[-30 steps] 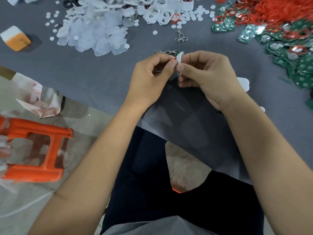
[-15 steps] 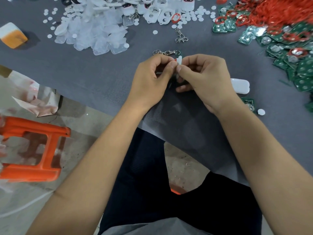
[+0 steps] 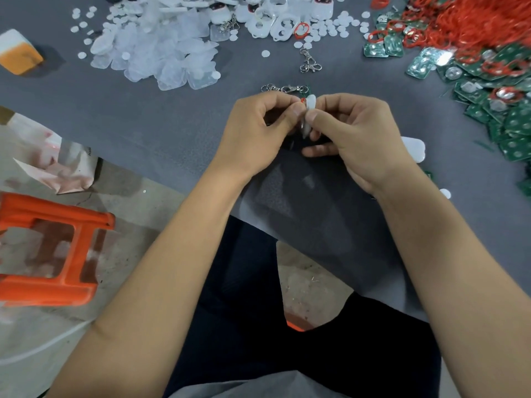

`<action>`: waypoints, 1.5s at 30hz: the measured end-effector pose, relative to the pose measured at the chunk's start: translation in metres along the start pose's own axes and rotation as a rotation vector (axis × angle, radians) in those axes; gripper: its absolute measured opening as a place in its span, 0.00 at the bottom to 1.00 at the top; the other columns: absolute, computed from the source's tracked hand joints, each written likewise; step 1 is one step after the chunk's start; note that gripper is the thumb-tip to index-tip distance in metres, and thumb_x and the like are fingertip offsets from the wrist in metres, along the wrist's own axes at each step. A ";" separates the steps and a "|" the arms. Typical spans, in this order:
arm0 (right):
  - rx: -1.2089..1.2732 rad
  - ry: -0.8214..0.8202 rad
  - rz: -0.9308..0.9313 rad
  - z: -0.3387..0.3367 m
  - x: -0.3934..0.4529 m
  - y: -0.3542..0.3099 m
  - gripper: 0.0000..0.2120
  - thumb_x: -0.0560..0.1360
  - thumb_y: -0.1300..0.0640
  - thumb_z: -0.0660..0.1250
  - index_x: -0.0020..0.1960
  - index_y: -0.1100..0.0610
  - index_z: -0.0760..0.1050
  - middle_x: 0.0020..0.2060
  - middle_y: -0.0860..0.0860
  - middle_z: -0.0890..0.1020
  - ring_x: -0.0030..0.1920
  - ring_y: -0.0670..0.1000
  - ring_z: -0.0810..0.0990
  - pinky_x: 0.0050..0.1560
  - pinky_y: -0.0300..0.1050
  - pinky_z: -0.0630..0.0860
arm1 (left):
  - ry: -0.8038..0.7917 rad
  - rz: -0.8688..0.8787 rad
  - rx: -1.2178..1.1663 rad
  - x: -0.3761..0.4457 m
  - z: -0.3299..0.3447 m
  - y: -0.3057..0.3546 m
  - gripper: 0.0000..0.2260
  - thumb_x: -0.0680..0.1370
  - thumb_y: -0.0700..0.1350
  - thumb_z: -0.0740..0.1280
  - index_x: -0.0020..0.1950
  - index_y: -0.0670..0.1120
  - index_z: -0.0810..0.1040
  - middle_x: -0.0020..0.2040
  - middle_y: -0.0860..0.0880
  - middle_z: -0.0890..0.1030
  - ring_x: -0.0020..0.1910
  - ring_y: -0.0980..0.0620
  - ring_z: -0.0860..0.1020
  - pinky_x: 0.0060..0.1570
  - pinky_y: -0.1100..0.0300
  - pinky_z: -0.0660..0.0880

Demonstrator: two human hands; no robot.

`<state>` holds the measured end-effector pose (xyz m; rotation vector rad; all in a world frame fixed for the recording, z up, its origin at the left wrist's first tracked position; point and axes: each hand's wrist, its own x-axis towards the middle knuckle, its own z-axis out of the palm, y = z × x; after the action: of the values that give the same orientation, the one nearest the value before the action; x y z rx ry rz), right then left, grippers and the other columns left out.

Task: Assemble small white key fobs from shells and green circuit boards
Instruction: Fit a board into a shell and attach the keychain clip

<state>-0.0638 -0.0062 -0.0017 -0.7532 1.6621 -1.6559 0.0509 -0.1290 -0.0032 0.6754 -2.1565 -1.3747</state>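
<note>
Fingers of left hand (image 3: pixel 255 133) and right hand (image 3: pixel 356 136) curled, thumbs pressed together on small white plastic key fob shell (image 3: pixel 309 109) — held edge-on, just above grey cloth-covered table (image 3: pixel 161 124). Silver metal clasp chain (image 3: pixel 284 88) just beyond the knuckles. Heap of green circuit boards (image 3: pixel 502 110) at far right, tangled red rubber rings (image 3: pixel 465 21) behind — translucent white shell pile (image 3: pixel 161 50) upper left. Orange plastic stool (image 3: pixel 54 248) on floor, left.

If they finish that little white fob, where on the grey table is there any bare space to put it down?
Bare grey cloth lies left of the left hand, between the clear shell pile and the table edge. The far side is crowded; green circuit boards fill the right. Both hands pinch the fob.
</note>
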 end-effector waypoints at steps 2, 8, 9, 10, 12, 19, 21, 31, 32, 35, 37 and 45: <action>0.004 -0.004 -0.002 -0.001 -0.001 0.001 0.02 0.80 0.64 0.70 0.49 0.61 0.82 0.39 0.57 0.82 0.39 0.47 0.80 0.41 0.44 0.84 | -0.034 -0.027 -0.044 0.001 -0.005 0.001 0.04 0.83 0.40 0.69 0.53 0.42 0.84 0.45 0.48 0.85 0.47 0.56 0.83 0.55 0.52 0.83; -0.009 0.002 -0.010 -0.002 -0.002 0.002 0.01 0.80 0.65 0.71 0.51 0.62 0.82 0.37 0.55 0.83 0.39 0.48 0.81 0.41 0.44 0.84 | -0.149 -0.060 -0.044 0.010 -0.017 0.002 0.03 0.82 0.40 0.71 0.50 0.46 0.84 0.43 0.48 0.85 0.46 0.55 0.84 0.53 0.57 0.83; -0.009 0.004 -0.006 -0.002 -0.002 0.002 0.01 0.80 0.65 0.71 0.51 0.62 0.82 0.37 0.55 0.83 0.38 0.48 0.81 0.40 0.44 0.84 | -0.178 -0.067 -0.031 0.013 -0.019 0.003 0.03 0.81 0.41 0.71 0.50 0.46 0.84 0.43 0.48 0.85 0.46 0.54 0.84 0.53 0.57 0.83; -0.010 0.005 -0.002 -0.003 -0.002 0.002 0.01 0.80 0.65 0.71 0.51 0.62 0.82 0.37 0.56 0.83 0.38 0.47 0.81 0.40 0.44 0.84 | -0.209 -0.074 -0.015 0.016 -0.021 0.004 0.03 0.81 0.41 0.72 0.49 0.47 0.85 0.42 0.50 0.86 0.46 0.54 0.84 0.53 0.57 0.83; -0.011 0.009 0.004 -0.004 -0.002 0.003 0.01 0.80 0.66 0.71 0.51 0.62 0.82 0.38 0.56 0.84 0.38 0.47 0.81 0.40 0.43 0.84 | -0.270 -0.086 0.015 0.023 -0.025 0.007 0.05 0.81 0.43 0.73 0.46 0.51 0.85 0.38 0.55 0.86 0.44 0.54 0.84 0.52 0.58 0.84; 0.006 0.006 0.017 -0.003 -0.004 -0.002 0.02 0.81 0.64 0.69 0.51 0.60 0.81 0.42 0.59 0.83 0.42 0.50 0.82 0.37 0.43 0.83 | -0.231 0.027 -0.003 0.021 -0.024 -0.001 0.04 0.80 0.44 0.73 0.46 0.51 0.86 0.45 0.54 0.85 0.49 0.63 0.81 0.55 0.69 0.75; 0.018 -0.021 -0.015 -0.003 -0.005 -0.004 0.02 0.82 0.62 0.69 0.52 0.60 0.81 0.43 0.57 0.84 0.41 0.50 0.82 0.32 0.42 0.81 | -0.188 0.060 -0.066 0.015 -0.019 -0.005 0.04 0.81 0.44 0.71 0.47 0.50 0.84 0.51 0.52 0.83 0.59 0.64 0.79 0.63 0.67 0.73; -0.367 0.196 -0.319 -0.008 -0.005 -0.003 0.17 0.80 0.63 0.69 0.67 0.54 0.75 0.52 0.51 0.84 0.33 0.51 0.80 0.31 0.42 0.77 | 0.009 -0.003 -0.217 0.001 0.007 -0.006 0.06 0.83 0.44 0.69 0.52 0.42 0.84 0.42 0.52 0.83 0.39 0.59 0.77 0.43 0.63 0.75; -0.461 0.190 -0.395 -0.007 -0.005 -0.004 0.17 0.79 0.64 0.69 0.67 0.54 0.77 0.54 0.50 0.83 0.36 0.52 0.81 0.36 0.42 0.78 | 0.017 -0.009 -0.197 0.001 0.007 -0.006 0.07 0.83 0.44 0.70 0.52 0.41 0.84 0.39 0.53 0.82 0.37 0.60 0.76 0.41 0.65 0.73; -0.657 0.143 -0.555 -0.006 -0.004 -0.004 0.13 0.77 0.67 0.70 0.60 0.59 0.84 0.53 0.52 0.85 0.49 0.49 0.83 0.53 0.34 0.77 | 0.017 -0.008 -0.151 0.000 0.006 -0.007 0.08 0.83 0.43 0.70 0.52 0.39 0.84 0.36 0.47 0.82 0.36 0.54 0.74 0.37 0.54 0.72; -0.690 0.123 -0.562 -0.007 -0.005 -0.005 0.11 0.77 0.66 0.72 0.59 0.60 0.85 0.52 0.53 0.86 0.52 0.47 0.83 0.57 0.33 0.76 | 0.025 0.007 -0.098 -0.001 0.006 -0.009 0.07 0.83 0.44 0.70 0.53 0.40 0.85 0.39 0.42 0.84 0.37 0.50 0.76 0.40 0.45 0.75; -0.767 0.118 -0.584 -0.014 -0.004 -0.006 0.10 0.74 0.60 0.78 0.55 0.60 0.86 0.48 0.54 0.85 0.47 0.51 0.83 0.52 0.41 0.79 | 0.003 0.059 -0.024 -0.007 0.007 -0.005 0.08 0.83 0.40 0.66 0.53 0.46 0.86 0.54 0.51 0.85 0.52 0.57 0.83 0.50 0.59 0.78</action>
<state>-0.0728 0.0054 0.0038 -1.6622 2.3454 -1.3924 0.0521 -0.1220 -0.0110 0.5995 -2.1372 -1.3657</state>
